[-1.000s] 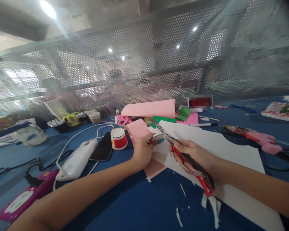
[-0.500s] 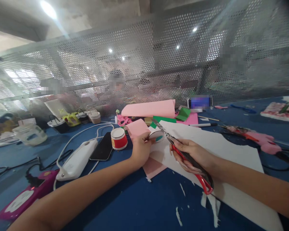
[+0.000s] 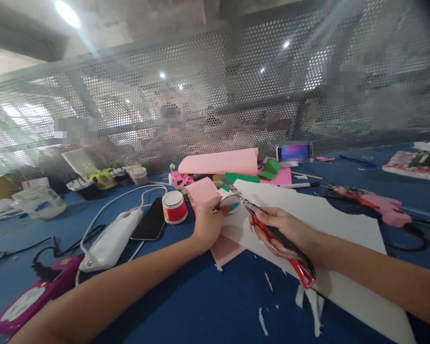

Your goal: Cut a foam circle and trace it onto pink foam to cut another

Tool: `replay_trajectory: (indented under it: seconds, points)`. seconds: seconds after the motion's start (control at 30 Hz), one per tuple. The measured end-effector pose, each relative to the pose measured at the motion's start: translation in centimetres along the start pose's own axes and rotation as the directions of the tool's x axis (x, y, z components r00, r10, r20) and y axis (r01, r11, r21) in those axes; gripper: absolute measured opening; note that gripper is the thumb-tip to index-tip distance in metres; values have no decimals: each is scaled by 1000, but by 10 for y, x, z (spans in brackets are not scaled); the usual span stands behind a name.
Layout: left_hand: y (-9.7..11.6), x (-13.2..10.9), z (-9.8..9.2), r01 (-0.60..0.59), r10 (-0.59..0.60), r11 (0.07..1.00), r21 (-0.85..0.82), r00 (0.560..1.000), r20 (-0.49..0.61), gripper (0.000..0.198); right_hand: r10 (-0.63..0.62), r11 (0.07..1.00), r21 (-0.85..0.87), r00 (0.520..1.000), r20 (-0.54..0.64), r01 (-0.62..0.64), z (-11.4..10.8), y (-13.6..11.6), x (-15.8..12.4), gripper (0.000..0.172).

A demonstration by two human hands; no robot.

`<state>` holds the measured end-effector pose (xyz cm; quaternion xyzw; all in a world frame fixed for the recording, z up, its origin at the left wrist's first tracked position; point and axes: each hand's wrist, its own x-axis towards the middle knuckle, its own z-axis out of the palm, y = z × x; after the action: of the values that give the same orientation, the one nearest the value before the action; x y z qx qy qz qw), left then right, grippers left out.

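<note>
My left hand [image 3: 208,223] pinches a small round white paper piece [image 3: 228,202] with a dark outline. In my right hand [image 3: 280,228] is a pair of scissors [image 3: 302,273] with red and black handles. The scissor blades point up and away, close beside the round piece; whether they touch it I cannot tell. Both hands are above a large white sheet [image 3: 344,239] and pink paper [image 3: 202,191]. A small cup [image 3: 175,210] with a red band and white top stands left of my left hand.
A black phone [image 3: 149,220], white power strip [image 3: 111,243] and purple box [image 3: 36,298] lie at left. A pink glue gun [image 3: 389,210] lies at right. Rolled pink paper [image 3: 218,162] and green pieces [image 3: 241,177] sit behind, before a perforated metal screen [image 3: 215,95]. Paper scraps [image 3: 263,321] lie in front.
The whole scene has shifted slightly left in view. Both hands keep the same hold, and the scissors stay beside the round paper piece.
</note>
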<state>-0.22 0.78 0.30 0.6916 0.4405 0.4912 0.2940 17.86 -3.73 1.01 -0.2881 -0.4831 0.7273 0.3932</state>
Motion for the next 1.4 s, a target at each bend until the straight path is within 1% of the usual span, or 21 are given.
replay_trajectory:
  seconds: [0.07,0.13,0.27,0.37,0.47,0.53,0.6,0.73,0.87,1.0,1.1,1.27,1.4]
  points:
    - [-1,1,-1,-9,9,1000,28,1000,-17,18,1,1000,-7,1000,0,-1,0,0,0,24]
    - [0,0,0,-36,37,997,69,999,-11,18,-6,1000,-11,1000,-12,6,0,1,0,24]
    - [5,-4,0,-95,92,993,74,995,42,19,-17,1000,-12,1000,-11,17,0,1,0,23]
    - [6,-4,1,-114,109,989,93,992,60,21,-14,1000,-12,1000,2,14,-1,1,0,22]
    - [2,-3,0,-62,55,993,105,996,69,23,-15,1000,-8,1000,0,15,-1,1,1,22]
    - [-3,-1,0,-4,-4,997,76,995,102,25,-14,1000,-7,1000,-1,14,-1,1,1,23]
    - [-6,1,0,31,-36,999,39,992,125,24,-12,1000,-6,1000,-1,12,-1,1,0,23]
    - [-7,2,0,48,-48,999,-10,996,69,18,-6,1000,-4,1000,3,6,0,0,-1,22]
    - [-7,2,0,34,-31,995,-90,999,43,19,-11,1000,-2,1000,-1,11,0,0,-1,22]
    - [-9,3,2,53,-54,991,-123,999,-3,21,-5,1000,-5,1000,-17,5,-2,2,0,23]
    - [-7,3,2,21,-21,996,-90,1000,0,20,-8,1000,-10,1000,-23,8,-2,2,0,24]
    - [5,-2,-1,-60,58,997,39,996,66,18,-12,1000,-4,999,-32,11,-2,1,0,22]
    - [8,-4,-1,-81,76,995,50,993,93,20,-17,1000,1,1000,-8,17,-2,1,0,23]
